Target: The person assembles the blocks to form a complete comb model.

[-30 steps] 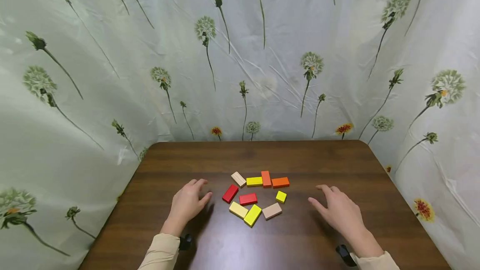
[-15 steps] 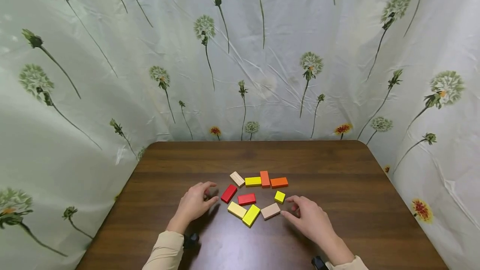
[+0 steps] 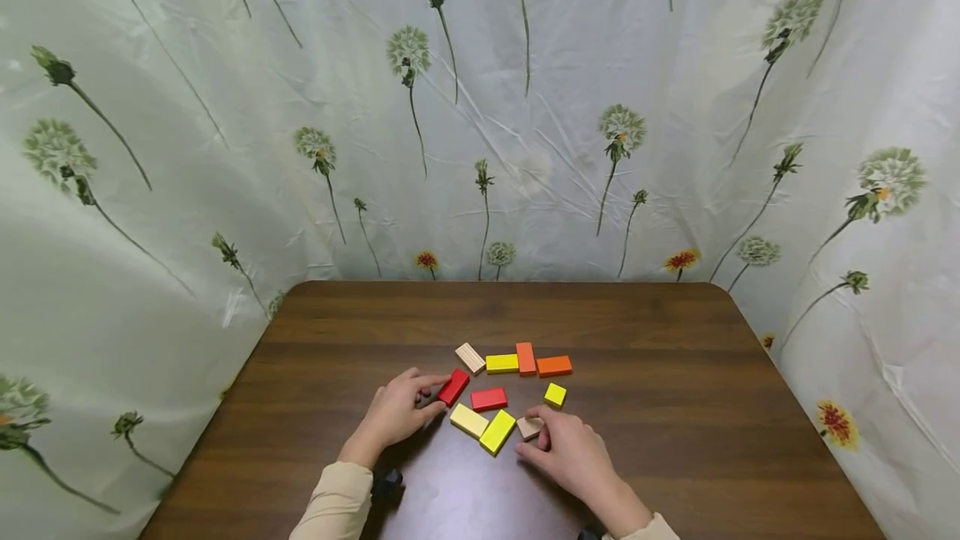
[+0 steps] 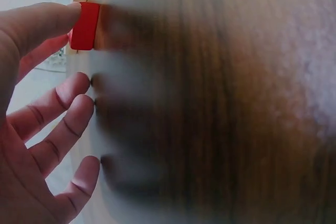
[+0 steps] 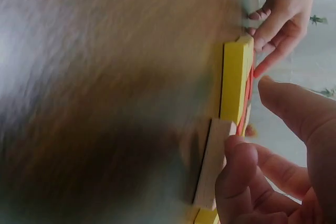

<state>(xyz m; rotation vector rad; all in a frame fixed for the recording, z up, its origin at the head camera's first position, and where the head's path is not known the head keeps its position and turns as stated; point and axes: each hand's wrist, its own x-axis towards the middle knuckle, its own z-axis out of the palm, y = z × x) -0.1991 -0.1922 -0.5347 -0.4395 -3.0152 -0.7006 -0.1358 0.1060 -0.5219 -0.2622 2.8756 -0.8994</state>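
Observation:
My left hand [image 3: 397, 413] takes a red block [image 3: 454, 387] at the left of the group between thumb and index finger. In the left wrist view both digits meet that red block [image 4: 85, 26], while the other fingers reach down to the table. My right hand [image 3: 572, 450] lies over a pale wooden block [image 3: 529, 427], hiding part of it. The right wrist view shows fingertips beside that pale block [image 5: 211, 166], with the thumb standing apart from it. A yellow block [image 3: 497, 432] and a cream block [image 3: 469, 421] lie between my hands.
Another red block [image 3: 489, 399] lies mid-group, with a small yellow block [image 3: 555, 394] to its right. Behind them are a striped wooden block [image 3: 471, 358], a yellow block [image 3: 502, 363] and two orange blocks [image 3: 554, 366]. A flower-print curtain [image 3: 480, 107] hangs behind the brown table [image 3: 675, 423].
My right hand has moved left from the table's right side onto the pale wooden block. My left hand has moved right and taken the red block between thumb and index finger.

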